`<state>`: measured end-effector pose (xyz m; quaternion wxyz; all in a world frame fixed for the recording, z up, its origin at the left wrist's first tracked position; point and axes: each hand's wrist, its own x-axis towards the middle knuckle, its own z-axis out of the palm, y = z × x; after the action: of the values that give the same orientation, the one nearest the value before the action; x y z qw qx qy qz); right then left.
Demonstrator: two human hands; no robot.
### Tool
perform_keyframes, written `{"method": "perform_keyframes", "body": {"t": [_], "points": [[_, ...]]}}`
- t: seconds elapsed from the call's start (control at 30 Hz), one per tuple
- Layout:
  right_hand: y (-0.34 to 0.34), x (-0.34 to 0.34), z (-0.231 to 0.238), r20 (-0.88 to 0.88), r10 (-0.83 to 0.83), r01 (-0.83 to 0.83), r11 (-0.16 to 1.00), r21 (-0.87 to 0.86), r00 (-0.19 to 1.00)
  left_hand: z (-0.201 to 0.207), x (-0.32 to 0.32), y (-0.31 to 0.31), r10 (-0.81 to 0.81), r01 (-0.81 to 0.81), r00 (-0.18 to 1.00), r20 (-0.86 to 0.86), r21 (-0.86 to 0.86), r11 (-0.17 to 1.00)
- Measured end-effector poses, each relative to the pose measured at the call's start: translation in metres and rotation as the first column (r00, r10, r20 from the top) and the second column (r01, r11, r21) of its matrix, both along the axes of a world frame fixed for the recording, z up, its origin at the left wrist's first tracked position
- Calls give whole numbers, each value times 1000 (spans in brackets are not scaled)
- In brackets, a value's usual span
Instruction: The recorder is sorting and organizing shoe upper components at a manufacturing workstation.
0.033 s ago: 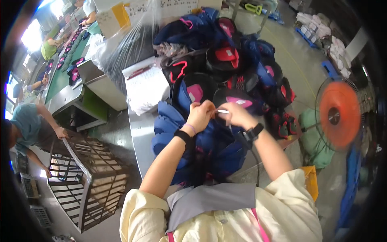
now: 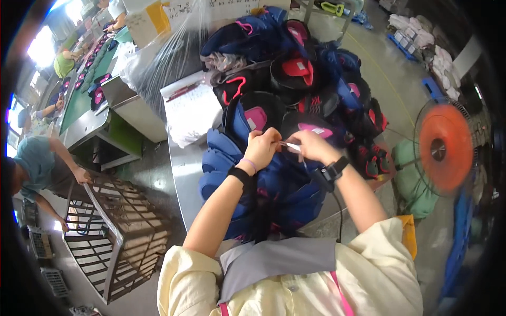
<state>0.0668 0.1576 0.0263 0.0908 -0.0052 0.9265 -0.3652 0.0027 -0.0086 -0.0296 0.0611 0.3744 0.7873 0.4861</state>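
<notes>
Crowded workshop, steel counter [image 2: 182, 174] heaped with blue and black backpacks [image 2: 295, 100]. Left hand [image 2: 262, 149] and right hand [image 2: 311, 146] both pinched shut on a small white tag [image 2: 291, 146] above the nearest blue backpack [image 2: 263, 184]. Tag seemingly not yet fixed, heap untouched; orange fan [image 2: 445, 147] to the right, brown crate [image 2: 113, 231] on the floor to the left.

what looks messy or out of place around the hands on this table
The blue and black bags lie in a loose heap, some hanging over the metal table edge. Both hands, left and right, pinch a small white piece above them. Nothing looks spilled or damaged.
</notes>
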Motion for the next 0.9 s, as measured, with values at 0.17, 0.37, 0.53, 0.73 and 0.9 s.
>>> {"method": "perform_keyframes", "body": {"t": [0.17, 0.37, 0.53, 0.73, 0.9], "points": [[6, 6, 4, 136, -201, 186, 976, 117, 970, -8, -4, 1, -19, -83, 935, -355, -269, 960], [71, 46, -23, 218, -517, 559, 726, -400, 828, -8, -40, -8, 291, -303, 933, -213, -29, 952], [85, 52, -20, 286, -434, 513, 622, -591, 855, 23, 14, 49, 378, -480, 794, -476, -111, 870], [58, 63, -8, 180, -508, 471, 532, -703, 842, 34, 82, 77, -57, -19, 963, -263, -275, 961], [28, 84, 24, 43, -378, 226, 456, -861, 925, 10, 72, 90, -31, -116, 954, -298, -462, 879]]}}
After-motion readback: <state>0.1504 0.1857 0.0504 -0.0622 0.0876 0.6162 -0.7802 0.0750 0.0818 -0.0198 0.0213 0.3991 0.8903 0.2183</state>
